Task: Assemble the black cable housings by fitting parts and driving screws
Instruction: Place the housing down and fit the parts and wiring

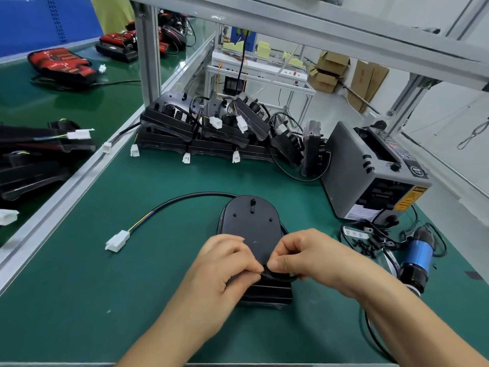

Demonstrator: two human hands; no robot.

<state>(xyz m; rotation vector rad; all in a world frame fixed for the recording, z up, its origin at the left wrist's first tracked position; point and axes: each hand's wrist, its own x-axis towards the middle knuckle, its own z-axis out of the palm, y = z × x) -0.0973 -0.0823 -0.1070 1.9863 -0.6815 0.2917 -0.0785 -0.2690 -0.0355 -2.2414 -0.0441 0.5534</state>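
Left grip (225, 263) and right grip (304, 252) meet fingertip to fingertip, both pinching a black cable (284, 277) at the near end of the black housing (251, 223). The housing lies flat on the green surface (132, 300). From its far end a black lead (185, 199) arcs left to a white connector (117, 241). Right of the housing lie small black screws (365, 247) and a blue screwdriver (418, 255). More housings (201, 128) are stacked at the back.
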